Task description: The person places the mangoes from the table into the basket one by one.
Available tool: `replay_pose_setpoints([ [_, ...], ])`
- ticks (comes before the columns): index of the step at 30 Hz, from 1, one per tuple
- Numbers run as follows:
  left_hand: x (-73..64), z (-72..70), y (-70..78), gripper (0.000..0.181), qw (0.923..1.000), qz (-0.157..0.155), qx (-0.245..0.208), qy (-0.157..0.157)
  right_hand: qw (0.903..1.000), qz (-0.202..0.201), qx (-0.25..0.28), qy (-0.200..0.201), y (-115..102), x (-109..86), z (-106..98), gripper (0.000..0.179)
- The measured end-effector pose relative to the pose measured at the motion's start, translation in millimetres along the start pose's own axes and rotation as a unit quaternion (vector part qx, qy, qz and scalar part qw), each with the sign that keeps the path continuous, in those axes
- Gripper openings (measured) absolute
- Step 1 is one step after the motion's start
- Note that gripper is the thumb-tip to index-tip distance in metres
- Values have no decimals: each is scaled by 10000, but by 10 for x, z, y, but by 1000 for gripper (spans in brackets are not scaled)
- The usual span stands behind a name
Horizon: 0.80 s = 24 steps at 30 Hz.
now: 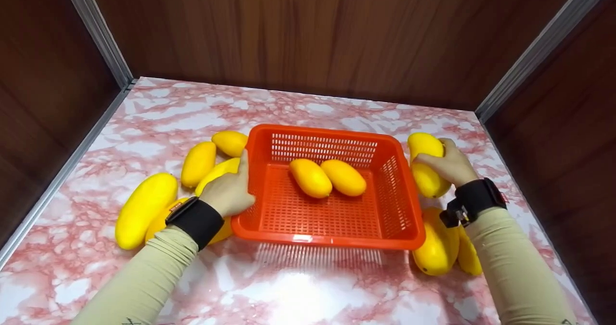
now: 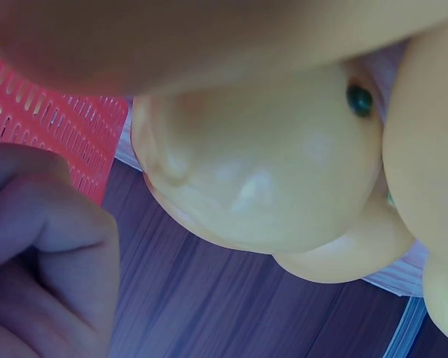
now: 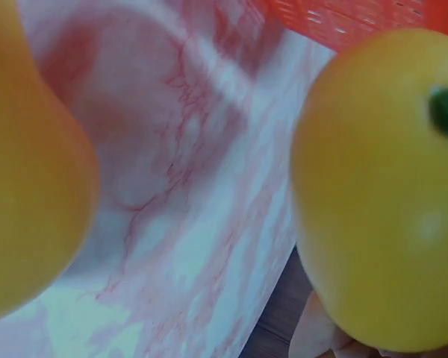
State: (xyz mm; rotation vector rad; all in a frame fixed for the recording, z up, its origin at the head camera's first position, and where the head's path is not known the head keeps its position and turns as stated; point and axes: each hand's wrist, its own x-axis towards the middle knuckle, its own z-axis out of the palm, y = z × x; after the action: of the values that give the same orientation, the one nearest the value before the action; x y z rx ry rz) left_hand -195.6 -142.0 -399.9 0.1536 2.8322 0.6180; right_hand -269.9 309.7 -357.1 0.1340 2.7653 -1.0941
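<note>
An orange-red plastic basket [image 1: 332, 240] with slotted walls is in the middle of the head view, and two yellow mangoes, one of them the left mango [image 1: 311, 178], lie side by side in it. My left hand [image 1: 228, 192] grips the basket's left rim, its index finger lying along the edge. To the right of the basket, my right hand [image 1: 447, 163] holds a yellow mango [image 1: 426, 173] between thumb and fingers. The right wrist view shows this held mango [image 3: 381, 194] close up, green stem spot facing the camera, with fingertips under it.
Several mangoes [image 1: 146, 212] lie left of the basket, some partly hidden by my left hand and wrist. Two more, including a large mango [image 1: 435, 248], lie near my right wrist. Brown wood-look panels [image 1: 308, 36] enclose the pink marbled table [image 1: 72, 248] at the back and sides.
</note>
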Motion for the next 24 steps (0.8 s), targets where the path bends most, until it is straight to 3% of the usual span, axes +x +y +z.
replay_pose_setpoints([
  [8,-6,-15,7,103,9999,-97,25,-42,9994,-217,72,245,-105,-3,-17,88],
  [24,-7,-9,8,102,10000,-22,14,-58,9987,-389,304,151,-348,-38,-18,88],
])
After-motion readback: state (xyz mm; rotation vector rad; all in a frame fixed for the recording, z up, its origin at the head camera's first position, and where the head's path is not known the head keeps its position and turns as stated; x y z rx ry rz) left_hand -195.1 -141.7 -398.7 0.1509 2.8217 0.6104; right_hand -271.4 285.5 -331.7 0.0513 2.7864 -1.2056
